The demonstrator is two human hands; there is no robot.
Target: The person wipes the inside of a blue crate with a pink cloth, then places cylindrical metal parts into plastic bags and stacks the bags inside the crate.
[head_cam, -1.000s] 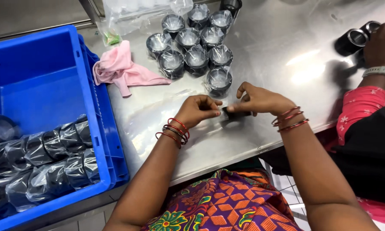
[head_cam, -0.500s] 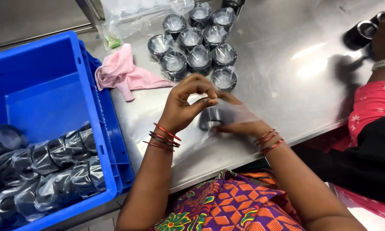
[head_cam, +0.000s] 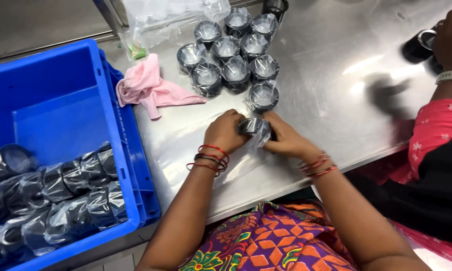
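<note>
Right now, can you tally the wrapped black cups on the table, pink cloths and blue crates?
Wrapped black cups standing on table: 10
Wrapped black cup between left hand and right hand: 1
Pink cloth: 1
Blue crate: 1
Total: 13

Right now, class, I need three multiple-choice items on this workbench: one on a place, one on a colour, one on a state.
1. Where does the pink cloth lie?
A in the crate
B on the steel table
C on a lap

2. What colour is the crate?
A blue
B green
C grey

3. How are the left hand and right hand occupied?
A both empty
B one holds the cloth
C both hold a wrapped black ring

Answers: B, it rests beside the crate; A, its walls are blue; C, both hands close around it.
</note>
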